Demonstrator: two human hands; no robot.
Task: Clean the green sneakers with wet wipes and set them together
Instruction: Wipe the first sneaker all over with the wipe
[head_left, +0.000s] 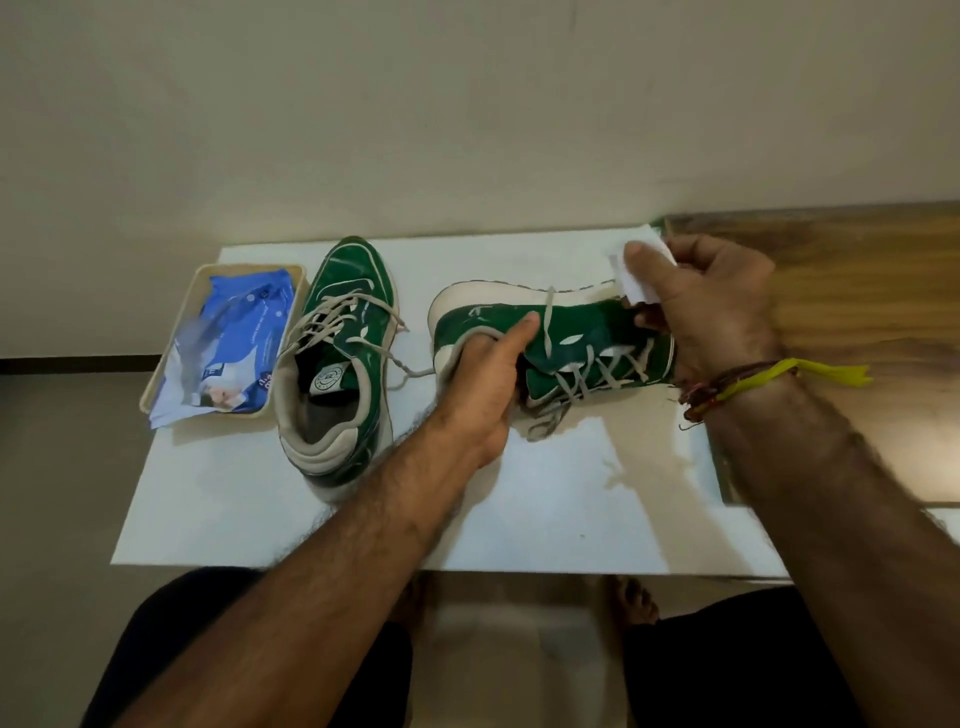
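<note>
Green sneaker (571, 332) lies on its side on the white sheet (545, 499), to the right of the second sneaker (337, 353), which stands upright. The left hand (483, 384) grips the heel part of this tilted sneaker, with fingers curled inside the opening and the thumb (519, 332) pressed on the green side. The right hand (711, 312) pinches a white wet wipe (644, 270) against the toe end. Left of the upright sneaker, a beige tray (171, 358) holds the blue wipes packet (234, 343).
</note>
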